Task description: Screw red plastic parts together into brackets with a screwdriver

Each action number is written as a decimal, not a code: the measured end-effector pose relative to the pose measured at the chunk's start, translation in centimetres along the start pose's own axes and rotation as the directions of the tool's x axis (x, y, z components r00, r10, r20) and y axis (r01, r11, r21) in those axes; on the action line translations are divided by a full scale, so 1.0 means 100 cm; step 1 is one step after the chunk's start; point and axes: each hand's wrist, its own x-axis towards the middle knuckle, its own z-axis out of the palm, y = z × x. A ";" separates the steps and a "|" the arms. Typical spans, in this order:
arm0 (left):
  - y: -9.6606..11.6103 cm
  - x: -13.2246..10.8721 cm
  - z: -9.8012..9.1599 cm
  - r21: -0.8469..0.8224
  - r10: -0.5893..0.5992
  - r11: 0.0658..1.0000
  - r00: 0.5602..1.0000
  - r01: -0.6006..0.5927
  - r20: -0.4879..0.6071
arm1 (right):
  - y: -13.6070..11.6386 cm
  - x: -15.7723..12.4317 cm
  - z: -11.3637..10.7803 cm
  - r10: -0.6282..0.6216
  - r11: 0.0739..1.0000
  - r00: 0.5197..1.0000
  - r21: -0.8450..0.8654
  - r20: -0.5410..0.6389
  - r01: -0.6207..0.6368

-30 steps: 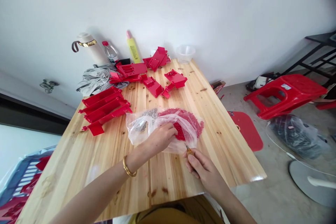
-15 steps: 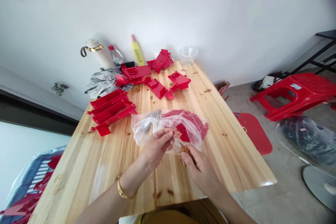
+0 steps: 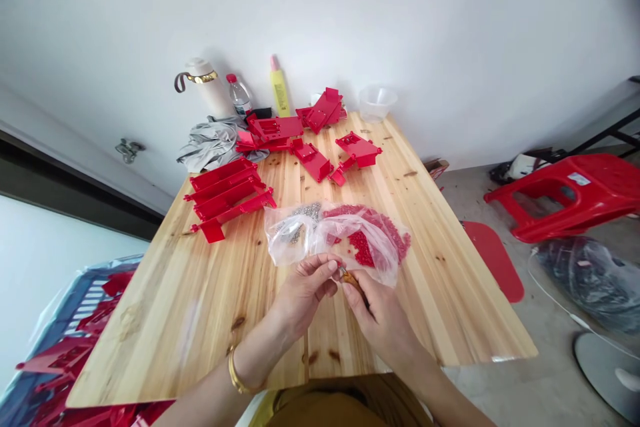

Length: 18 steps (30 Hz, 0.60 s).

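Observation:
My left hand (image 3: 313,290) is closed in a pinch on a small red piece (image 3: 339,265), mostly hidden by the fingertips. Wrapped in my right hand (image 3: 377,307) is a small hand tool with a metal tip and yellow-brown handle (image 3: 351,279), perhaps pliers. Its tip meets the piece at my left fingertips. Just beyond both hands lies a clear plastic bag (image 3: 285,250) on the wooden table (image 3: 210,320). Small silver metal parts (image 3: 306,213) are in its left part; many small red parts (image 3: 363,250) are in its right part.
Red plastic trays (image 3: 227,190) stand in a row at left, with more red plastic parts (image 3: 313,160) behind. A grey cloth (image 3: 213,143), flask (image 3: 210,90), water bottle (image 3: 239,97), yellow bottle (image 3: 280,90) and clear bowl (image 3: 377,103) line the wall. A blue crate (image 3: 65,317) and red stool (image 3: 575,187) flank the table.
My hands have come together, bringing the tool's tip from beside my left fingers onto the small red piece. The camera view has shifted slightly, so the table scene appears further right.

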 end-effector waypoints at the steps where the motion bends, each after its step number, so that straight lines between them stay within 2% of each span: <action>1: -0.001 0.000 -0.005 0.111 0.064 0.992 0.998 -0.064 0.005 | 0.000 0.001 0.001 -0.006 1.000 1.000 0.015 0.000 0.006; 2: 0.000 0.002 -0.011 0.259 0.160 0.953 0.987 -0.157 0.008 | 0.000 0.001 0.001 -0.010 0.999 1.000 0.035 -0.002 0.010; 3: 0.002 0.005 -0.019 0.438 0.279 0.861 0.960 -0.259 0.020 | 0.001 0.002 0.002 -0.011 0.998 1.000 0.058 -0.006 0.011; 4: 0.006 0.009 -0.027 0.623 0.403 0.703 0.914 -0.342 0.047 | 0.002 0.003 0.002 -0.006 0.997 1.000 0.081 -0.014 0.007; 5: 0.012 0.014 -0.036 0.783 0.499 0.496 0.861 -0.376 0.097 | 0.002 0.004 0.002 0.000 0.995 1.000 0.101 -0.024 0.002; 6: 0.018 0.020 -0.045 0.896 0.546 0.272 0.823 -0.350 0.155 | 0.003 0.005 0.002 0.004 0.993 1.000 0.117 -0.030 -0.001; 7: 0.024 0.027 -0.052 0.959 0.541 0.057 0.816 -0.277 0.204 | 0.004 0.006 0.002 0.003 0.992 1.000 0.130 -0.030 0.001; 8: 0.030 0.034 -0.058 0.973 0.495 -0.127 0.838 -0.191 0.229 | 0.004 0.007 0.002 0.000 0.990 1.000 0.138 -0.022 0.003; 9: 0.035 0.041 -0.062 0.957 0.433 -0.266 0.872 -0.119 0.229 | 0.004 0.008 0.002 -0.003 0.990 1.000 0.142 -0.012 0.005; 10: 0.038 0.047 -0.064 0.929 0.378 -0.365 0.900 -0.069 0.215 | 0.004 0.009 0.002 -0.005 0.990 1.000 0.142 0.002 0.005; 12: 0.041 0.056 -0.065 0.886 0.314 -0.462 0.930 -0.028 0.193 | 0.003 0.010 0.003 -0.002 0.991 1.000 0.137 0.022 -0.001; 18: 0.037 0.063 -0.062 0.852 0.262 -0.522 0.947 -0.023 0.187 | 0.003 0.008 0.008 0.021 0.989 0.999 0.148 0.043 -0.027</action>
